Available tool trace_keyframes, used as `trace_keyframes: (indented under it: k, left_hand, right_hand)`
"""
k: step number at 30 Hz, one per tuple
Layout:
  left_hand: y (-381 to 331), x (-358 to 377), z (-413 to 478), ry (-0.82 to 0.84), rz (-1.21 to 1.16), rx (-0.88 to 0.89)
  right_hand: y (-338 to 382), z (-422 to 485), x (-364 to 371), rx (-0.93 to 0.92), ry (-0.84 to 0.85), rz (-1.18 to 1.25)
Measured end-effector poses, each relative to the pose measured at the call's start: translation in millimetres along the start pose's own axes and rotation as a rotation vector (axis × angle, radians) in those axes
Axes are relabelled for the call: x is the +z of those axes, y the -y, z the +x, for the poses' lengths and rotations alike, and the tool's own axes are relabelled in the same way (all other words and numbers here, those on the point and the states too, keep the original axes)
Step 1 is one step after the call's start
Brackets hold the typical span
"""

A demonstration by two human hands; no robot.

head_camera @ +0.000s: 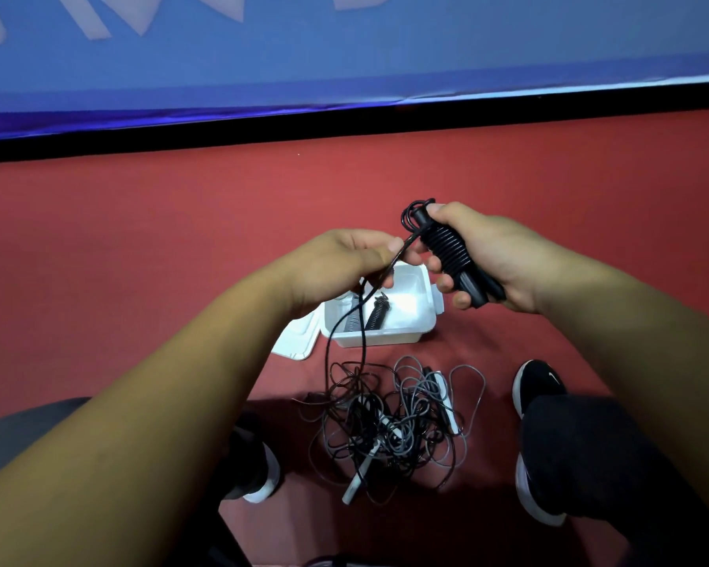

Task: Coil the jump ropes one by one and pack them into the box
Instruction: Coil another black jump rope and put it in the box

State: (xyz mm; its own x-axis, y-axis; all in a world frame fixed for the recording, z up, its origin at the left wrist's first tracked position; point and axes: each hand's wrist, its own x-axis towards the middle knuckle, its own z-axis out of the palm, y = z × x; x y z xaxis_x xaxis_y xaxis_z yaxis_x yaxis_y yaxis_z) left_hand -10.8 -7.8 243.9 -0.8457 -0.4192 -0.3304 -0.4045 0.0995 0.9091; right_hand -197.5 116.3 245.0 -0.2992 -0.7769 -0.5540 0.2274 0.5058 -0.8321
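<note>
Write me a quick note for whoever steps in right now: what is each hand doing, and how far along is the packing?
Right hand: grips the black ribbed handle of a jump rope.
Left hand: pinches that rope's black cord, which trails down to the floor.
White box: open on the red floor, with one dark handle showing inside, so one rope seems packed.
Tangle of ropes: lies between the shoes, uncoiled.
Left to do: coil the held rope, box it, then work through the tangle.
</note>
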Motion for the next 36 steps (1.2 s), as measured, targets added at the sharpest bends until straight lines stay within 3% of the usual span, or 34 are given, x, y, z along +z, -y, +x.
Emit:
trace_keyframes:
  k: [6,10,18,31,36]
  left_hand:
    - [0,2,3,0.040,-0.277,0.014]
    - [-3,6,0,0.068,-0.145,0.048]
    - [3,-2,-3,-0.040,0.215,0.057]
    - [10,-8,-1,-0.093,0.418,0.093]
    - [10,-8,-1,-0.091,0.370,0.100]
  right_hand:
    - [1,-2,1,0.006,-0.048,0.012]
    - [2,-3,2,0.009,-0.052,0.060]
    - [2,-8,13,0.020,0.069,0.061]
    - [-2,-14,19,0.040,0.203,0.118]
    - [-3,-15,19,0.032,0.193,0.067]
